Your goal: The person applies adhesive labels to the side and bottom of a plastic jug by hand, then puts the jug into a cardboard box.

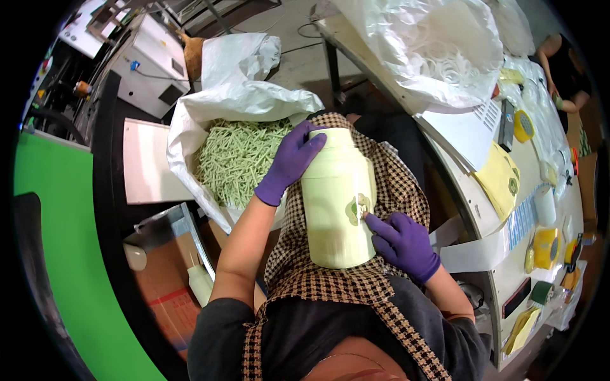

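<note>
A pale yellow-green plastic jug (333,238) lies on my lap over a brown-and-black checked apron (356,286), its neck pointing away from me. My left hand (292,155), in a purple glove, is closed around the neck with the thumb on top. On the jug's right side sits a small green and brown decal (356,209). My right hand (406,244), also gloved in purple, presses one outstretched fingertip on the decal's edge. Its other fingers are partly curled beside the jug, and I see nothing held in them.
A white sack (190,120) of thin pale green strips stands at left, beside a cardboard box (168,286). On the right, a table (508,298) bears papers (460,133), tape rolls and a phone (516,298). Clear bag (438,57) holds white rings. Another person (562,76) is at far right.
</note>
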Tool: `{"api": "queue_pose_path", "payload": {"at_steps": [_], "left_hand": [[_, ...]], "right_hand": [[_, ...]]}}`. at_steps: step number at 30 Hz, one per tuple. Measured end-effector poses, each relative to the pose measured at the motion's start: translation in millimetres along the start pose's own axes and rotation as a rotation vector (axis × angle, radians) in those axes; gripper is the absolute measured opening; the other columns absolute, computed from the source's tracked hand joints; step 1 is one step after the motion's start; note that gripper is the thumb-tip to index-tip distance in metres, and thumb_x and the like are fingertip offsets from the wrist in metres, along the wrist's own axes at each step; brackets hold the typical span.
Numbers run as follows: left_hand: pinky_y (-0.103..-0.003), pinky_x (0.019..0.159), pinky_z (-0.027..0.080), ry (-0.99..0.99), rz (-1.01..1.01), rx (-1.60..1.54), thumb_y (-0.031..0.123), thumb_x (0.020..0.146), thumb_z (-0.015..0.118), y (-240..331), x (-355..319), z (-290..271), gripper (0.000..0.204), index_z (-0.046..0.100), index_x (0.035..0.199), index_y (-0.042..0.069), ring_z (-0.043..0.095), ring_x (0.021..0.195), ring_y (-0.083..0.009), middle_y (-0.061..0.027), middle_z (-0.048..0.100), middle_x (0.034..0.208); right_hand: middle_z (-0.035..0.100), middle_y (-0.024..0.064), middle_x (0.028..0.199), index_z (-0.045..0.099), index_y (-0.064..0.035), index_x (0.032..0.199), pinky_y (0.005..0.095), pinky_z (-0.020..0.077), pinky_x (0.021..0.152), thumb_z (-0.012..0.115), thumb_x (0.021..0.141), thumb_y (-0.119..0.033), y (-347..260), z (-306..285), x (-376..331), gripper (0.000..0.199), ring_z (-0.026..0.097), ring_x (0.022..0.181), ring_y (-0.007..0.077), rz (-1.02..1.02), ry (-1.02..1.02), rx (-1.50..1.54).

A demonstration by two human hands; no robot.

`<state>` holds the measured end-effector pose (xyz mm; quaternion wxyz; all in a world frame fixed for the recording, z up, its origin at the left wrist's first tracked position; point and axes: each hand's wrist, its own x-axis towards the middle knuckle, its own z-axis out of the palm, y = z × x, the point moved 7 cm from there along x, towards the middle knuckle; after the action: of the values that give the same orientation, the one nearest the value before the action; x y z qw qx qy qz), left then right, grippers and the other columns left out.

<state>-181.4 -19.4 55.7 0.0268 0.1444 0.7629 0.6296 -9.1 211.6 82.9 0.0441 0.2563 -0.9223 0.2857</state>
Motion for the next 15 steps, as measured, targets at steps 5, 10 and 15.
{"api": "queue_pose_path", "payload": {"at_steps": [5,10,15], "left_hand": [[-0.039,0.092,0.049,0.113,0.206,0.45,0.022,0.099,0.066,28,14,13,0.024,0.064,0.113,0.002,0.064,0.099,-0.0273,-0.0121,0.067,0.104],[-0.056,0.117,0.034,-0.461,0.665,0.86,0.031,0.092,0.072,128,-33,138,0.044,0.066,0.127,0.004,0.056,0.13,-0.0345,-0.0138,0.066,0.133],[-0.052,0.115,0.036,-0.823,0.78,1.079,0.059,0.09,0.066,78,-63,196,0.062,0.068,0.12,0.005,0.06,0.125,-0.0311,-0.0141,0.069,0.122]], "right_hand": [[0.06,0.0089,0.088,0.059,-0.0192,0.143,0.0399,0.0524,0.062,0.072,0.091,-0.029,52,-37,-45,0.055,0.063,0.074,0.0283,0.156,0.094,-0.018],[0.064,0.0101,0.096,0.071,-0.0131,0.127,0.0367,0.0542,0.066,0.071,0.09,-0.014,105,-112,-86,0.037,0.066,0.074,0.0262,0.436,0.478,-0.119],[0.063,0.008,0.09,0.076,-0.0106,0.115,0.0358,0.053,0.065,0.073,0.092,-0.016,161,-174,-126,0.025,0.066,0.073,0.024,0.577,0.651,-0.377]]}}
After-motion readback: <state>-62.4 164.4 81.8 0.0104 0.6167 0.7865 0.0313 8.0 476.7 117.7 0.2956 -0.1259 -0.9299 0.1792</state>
